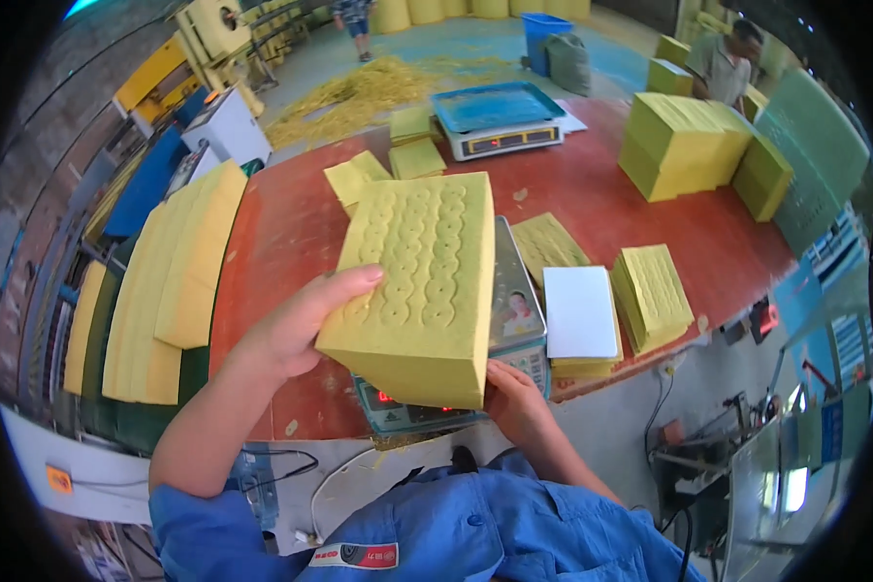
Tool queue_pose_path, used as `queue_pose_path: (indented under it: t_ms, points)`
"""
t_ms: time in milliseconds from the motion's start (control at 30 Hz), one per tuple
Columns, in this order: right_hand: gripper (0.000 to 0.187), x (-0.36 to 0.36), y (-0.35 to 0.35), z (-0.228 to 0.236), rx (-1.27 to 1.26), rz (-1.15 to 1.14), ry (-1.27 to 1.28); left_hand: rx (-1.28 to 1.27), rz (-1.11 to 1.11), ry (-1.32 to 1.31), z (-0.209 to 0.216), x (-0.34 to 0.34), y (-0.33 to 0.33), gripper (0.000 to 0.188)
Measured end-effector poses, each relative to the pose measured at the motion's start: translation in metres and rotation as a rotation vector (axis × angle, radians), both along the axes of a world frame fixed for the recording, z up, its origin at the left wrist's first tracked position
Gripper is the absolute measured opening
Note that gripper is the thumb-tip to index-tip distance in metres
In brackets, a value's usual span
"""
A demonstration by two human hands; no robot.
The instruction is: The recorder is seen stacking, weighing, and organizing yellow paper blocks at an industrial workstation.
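A thick stack of yellow paper (412,267), its top sheet punched with rows of coin-like marks, is tilted above a digital scale (516,364). My left hand (296,325) grips its left side, thumb on the top face and fingers underneath. At the near right corner, my right hand (519,396) pinches the stack's lower edge; some of its fingertips are hidden. Most of the scale is covered by the stack, though red digits glow at its near edge. Right of the scale lies a white card (580,312) on another yellow stack, beside a smaller punched stack (652,299).
The red table (281,252) also bears a second scale with a blue tray (500,109), loose yellow bundles (417,158) and a large yellow block (684,145). Long yellow stacks (170,291) stand at left. A person (723,68) is at the far right, another farther back.
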State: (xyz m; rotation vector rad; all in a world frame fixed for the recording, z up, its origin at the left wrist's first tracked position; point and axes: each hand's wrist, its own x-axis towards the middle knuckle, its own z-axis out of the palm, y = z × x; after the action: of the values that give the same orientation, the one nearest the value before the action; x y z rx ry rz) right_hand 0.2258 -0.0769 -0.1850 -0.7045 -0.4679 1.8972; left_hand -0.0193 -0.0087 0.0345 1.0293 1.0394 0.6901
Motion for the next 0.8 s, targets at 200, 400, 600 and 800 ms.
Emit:
queue_pose_path:
  t_ms: [200,400,600,800]
  points:
    - [0.025,-0.004,-0.014,0.024,-0.104,-0.032,-0.03,-0.004,0.041,-0.068,-0.004,0.003,-0.025,0.051]
    - [0.028,0.067,-0.037,0.063,0.098,-0.26,-0.075,0.069,-0.063,-0.13,0.024,0.061,-0.04,0.062]
    - [0.028,0.175,-0.047,0.086,0.04,-0.703,-0.079,0.133,-0.257,-0.207,0.03,0.195,-0.036,0.061]
    - [0.03,0.319,-0.04,0.063,0.0,-0.881,-0.143,0.02,-0.474,-0.318,-0.002,0.353,0.0,0.059]
